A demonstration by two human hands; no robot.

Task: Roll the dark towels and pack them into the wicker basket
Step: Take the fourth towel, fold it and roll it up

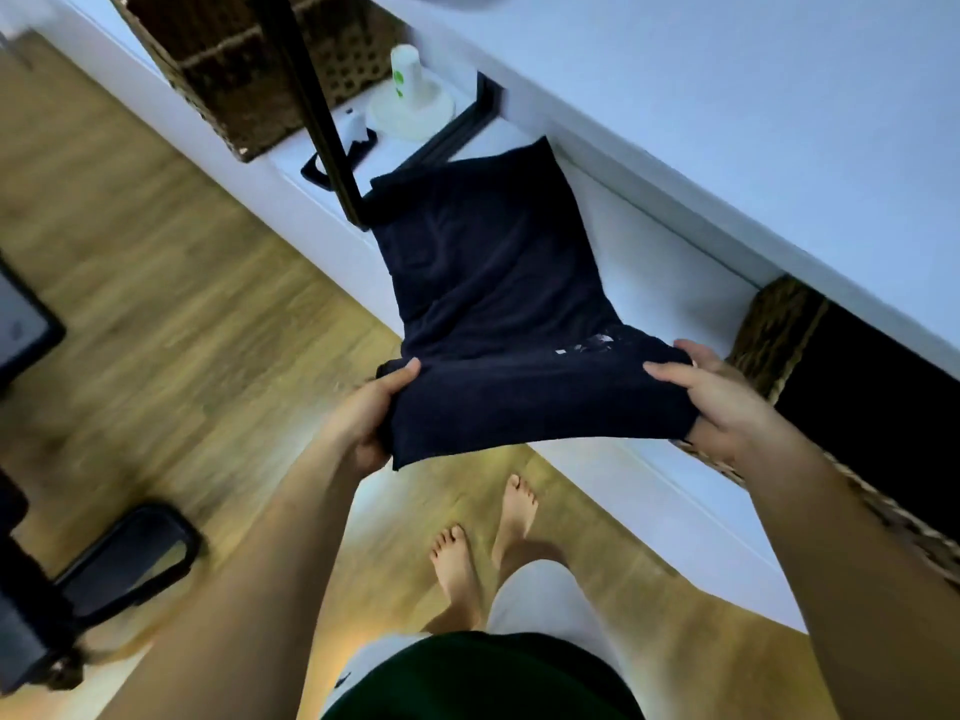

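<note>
Dark towel [493, 283] lies with its far part spread on the white surface [670, 283], reaching back towards the wall, while its near edge is lifted off the front lip and held in the air over the wooden floor [171, 304]. The left hand [363, 423] grips the near left corner, thumb on top and fingers curled beneath; the right hand [722, 402] grips the near right corner the same way. The cloth is pulled taut between them, probably to draw it flat and square its edge so that a roll can start cleanly from the near end. It looks already folded into a narrower strip, which would suit a roll sized for a basket, though the layers cannot be counted. A wicker basket [774, 330] sits just beside the right hand on the same surface, close enough that a finished roll could be dropped straight in. Its inside is dark, and whether towels are already in it cannot be told. A second wicker basket [234, 70] stands farther along to the left, behind a black post [317, 96], with a white bottle [405, 70] near it, both clear of the towel. Rolling appears not yet begun. The person's bare feet [488, 537] stand close to the surface's front.
</note>
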